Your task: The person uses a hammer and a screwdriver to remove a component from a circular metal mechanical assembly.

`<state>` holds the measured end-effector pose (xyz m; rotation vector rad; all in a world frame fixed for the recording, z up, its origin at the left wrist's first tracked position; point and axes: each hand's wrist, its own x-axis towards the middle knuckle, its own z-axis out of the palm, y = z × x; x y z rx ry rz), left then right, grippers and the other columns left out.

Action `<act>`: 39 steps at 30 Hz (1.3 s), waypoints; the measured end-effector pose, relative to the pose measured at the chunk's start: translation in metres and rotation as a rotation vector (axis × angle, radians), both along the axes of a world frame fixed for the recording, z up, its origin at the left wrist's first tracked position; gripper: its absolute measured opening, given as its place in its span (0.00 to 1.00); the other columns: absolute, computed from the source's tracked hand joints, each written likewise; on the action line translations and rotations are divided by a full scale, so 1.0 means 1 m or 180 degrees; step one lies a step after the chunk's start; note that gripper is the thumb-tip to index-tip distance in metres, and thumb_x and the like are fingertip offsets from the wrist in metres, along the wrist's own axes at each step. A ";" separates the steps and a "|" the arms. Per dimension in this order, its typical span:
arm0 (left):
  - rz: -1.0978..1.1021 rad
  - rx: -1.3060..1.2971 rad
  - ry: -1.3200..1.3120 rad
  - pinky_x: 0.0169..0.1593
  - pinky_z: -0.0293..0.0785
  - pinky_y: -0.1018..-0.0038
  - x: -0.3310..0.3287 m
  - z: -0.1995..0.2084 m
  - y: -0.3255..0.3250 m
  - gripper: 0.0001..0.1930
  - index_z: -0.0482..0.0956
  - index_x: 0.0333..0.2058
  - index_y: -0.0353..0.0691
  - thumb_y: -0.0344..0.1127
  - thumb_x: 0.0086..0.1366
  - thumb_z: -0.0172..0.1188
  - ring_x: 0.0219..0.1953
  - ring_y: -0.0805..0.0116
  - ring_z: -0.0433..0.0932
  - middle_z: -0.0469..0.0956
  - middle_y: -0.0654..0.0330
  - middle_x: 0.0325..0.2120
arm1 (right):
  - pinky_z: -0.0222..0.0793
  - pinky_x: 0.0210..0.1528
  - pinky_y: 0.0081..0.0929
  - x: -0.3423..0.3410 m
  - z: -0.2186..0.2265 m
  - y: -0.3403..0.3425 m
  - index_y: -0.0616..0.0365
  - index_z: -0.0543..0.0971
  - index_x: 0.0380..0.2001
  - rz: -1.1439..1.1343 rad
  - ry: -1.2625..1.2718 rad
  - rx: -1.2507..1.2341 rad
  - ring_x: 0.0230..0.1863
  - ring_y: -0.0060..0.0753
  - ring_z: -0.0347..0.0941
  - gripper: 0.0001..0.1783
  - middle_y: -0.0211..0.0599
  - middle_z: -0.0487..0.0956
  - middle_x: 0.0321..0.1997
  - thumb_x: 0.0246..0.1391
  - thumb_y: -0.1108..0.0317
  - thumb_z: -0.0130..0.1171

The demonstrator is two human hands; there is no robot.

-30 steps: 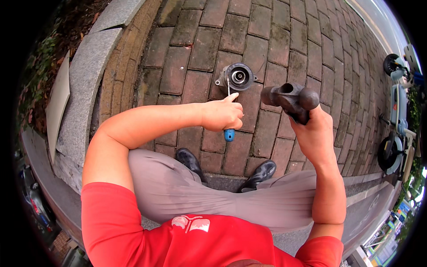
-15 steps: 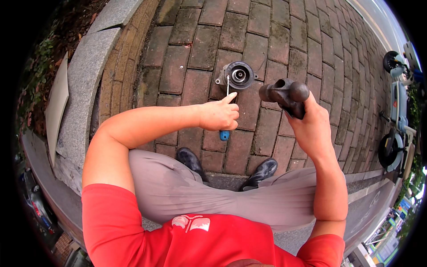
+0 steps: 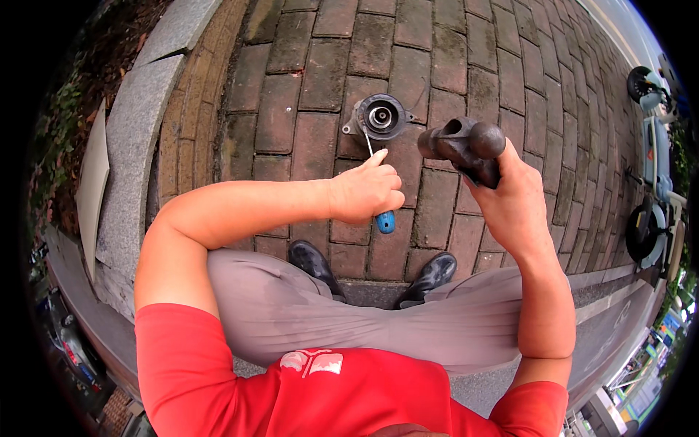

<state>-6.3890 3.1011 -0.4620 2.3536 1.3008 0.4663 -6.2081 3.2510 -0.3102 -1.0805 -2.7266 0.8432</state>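
Reddish paving bricks (image 3: 277, 109) covered the ground, with a grey kerb (image 3: 138, 109) along the left and a parked two-wheeler (image 3: 659, 156) near the right edge. Beyond the person's dark shoes (image 3: 317, 261), a round metal part (image 3: 384, 116) stood on the bricks, its ringed opening facing up. The left hand (image 3: 368, 193) had its fingers wrapped round a blue-handled screwdriver (image 3: 385, 221), whose shank reached the near left of the part's rim; whether the tip touched could not be told. The right hand's (image 3: 513, 200) fingers were clenched round a dark hammer (image 3: 462, 142) just below its head, which hung in the air right of the part, apart from it.
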 end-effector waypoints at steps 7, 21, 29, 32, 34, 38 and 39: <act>0.0248 -0.0586 -0.0224 0.67 0.54 0.40 -0.014 0.014 0.016 0.15 0.73 0.29 0.42 0.23 0.39 0.64 0.46 0.52 0.73 0.71 0.58 0.33 | 0.71 0.41 0.48 0.003 0.002 0.002 0.51 0.72 0.51 0.0094 0.0091 -0.0034 0.42 0.60 0.77 0.26 0.52 0.80 0.37 0.45 0.78 0.61; 0.0743 -0.0739 -0.1572 0.34 0.70 0.60 -0.046 0.035 0.052 0.06 0.70 0.25 0.37 0.23 0.46 0.57 0.31 0.46 0.76 0.74 0.49 0.22 | 0.73 0.47 0.30 0.014 0.039 -0.020 0.59 0.75 0.48 0.0237 0.1025 0.0318 0.42 0.40 0.79 0.25 0.38 0.79 0.44 0.45 0.75 0.72; 0.0778 -0.0610 -0.1790 0.33 0.71 0.62 -0.052 0.030 0.064 0.06 0.74 0.26 0.37 0.22 0.45 0.56 0.29 0.48 0.78 0.78 0.49 0.23 | 0.76 0.37 0.40 -0.002 0.018 -0.026 0.58 0.72 0.43 0.0332 0.0320 0.0588 0.35 0.55 0.80 0.21 0.48 0.81 0.31 0.44 0.79 0.64; 0.0790 -0.0654 -0.1554 0.34 0.71 0.62 -0.053 0.024 0.059 0.06 0.74 0.26 0.37 0.23 0.46 0.56 0.30 0.49 0.79 0.79 0.49 0.25 | 0.73 0.48 0.29 0.002 0.021 -0.032 0.60 0.75 0.46 0.0049 0.0410 0.0162 0.44 0.38 0.78 0.24 0.39 0.78 0.44 0.43 0.80 0.70; 0.0948 -0.0700 -0.1614 0.33 0.71 0.61 -0.056 0.026 0.063 0.06 0.74 0.26 0.39 0.24 0.46 0.56 0.29 0.47 0.78 0.78 0.49 0.25 | 0.73 0.48 0.30 0.007 0.031 -0.033 0.60 0.75 0.46 0.0029 0.1139 0.0198 0.44 0.39 0.78 0.23 0.39 0.78 0.43 0.45 0.80 0.70; 0.0917 -0.0600 -0.1597 0.32 0.70 0.61 -0.056 0.032 0.063 0.05 0.73 0.26 0.38 0.24 0.47 0.57 0.29 0.47 0.77 0.77 0.48 0.24 | 0.76 0.36 0.35 -0.001 0.018 -0.021 0.58 0.69 0.47 0.0811 0.0578 0.0949 0.34 0.46 0.81 0.25 0.47 0.80 0.37 0.46 0.76 0.68; 0.0924 -0.0626 -0.1522 0.32 0.70 0.61 -0.057 0.037 0.060 0.05 0.73 0.25 0.37 0.24 0.47 0.57 0.29 0.47 0.76 0.77 0.48 0.23 | 0.74 0.35 0.45 -0.005 0.004 -0.024 0.57 0.69 0.45 0.0347 -0.0022 0.0509 0.36 0.59 0.78 0.25 0.53 0.80 0.33 0.44 0.78 0.67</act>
